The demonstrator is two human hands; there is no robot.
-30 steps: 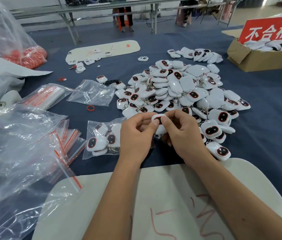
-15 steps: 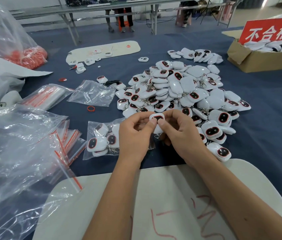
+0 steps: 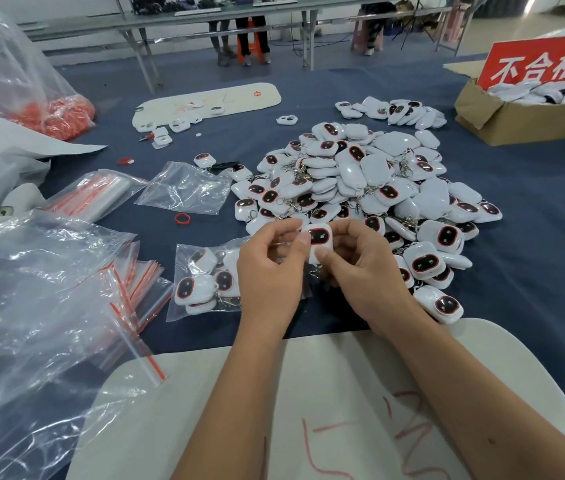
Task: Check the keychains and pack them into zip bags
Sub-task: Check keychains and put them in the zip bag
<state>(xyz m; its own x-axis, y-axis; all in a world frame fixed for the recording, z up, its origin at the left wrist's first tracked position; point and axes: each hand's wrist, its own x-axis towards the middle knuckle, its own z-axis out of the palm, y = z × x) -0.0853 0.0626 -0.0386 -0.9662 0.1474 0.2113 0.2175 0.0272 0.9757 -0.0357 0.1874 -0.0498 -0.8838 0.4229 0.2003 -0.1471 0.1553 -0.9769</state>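
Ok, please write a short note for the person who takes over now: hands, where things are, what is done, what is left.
Left hand and right hand both pinch one keychain, dark face up, under check.
Partly filled zip bag lies just left of the hands, holding several keychains.
Unchecked pile lies beyond the hands.
Empty zip bags lie at the left.
Cardboard box with red sign stands far right.
Left: finish this check, bag it, continue the pile.

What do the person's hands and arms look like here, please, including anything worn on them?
Both the left hand and the right hand are bare: no gloves, rings, watch or wristband show. Both forearms are bare too, with no sleeves in view. The fingernails are short and unpainted.
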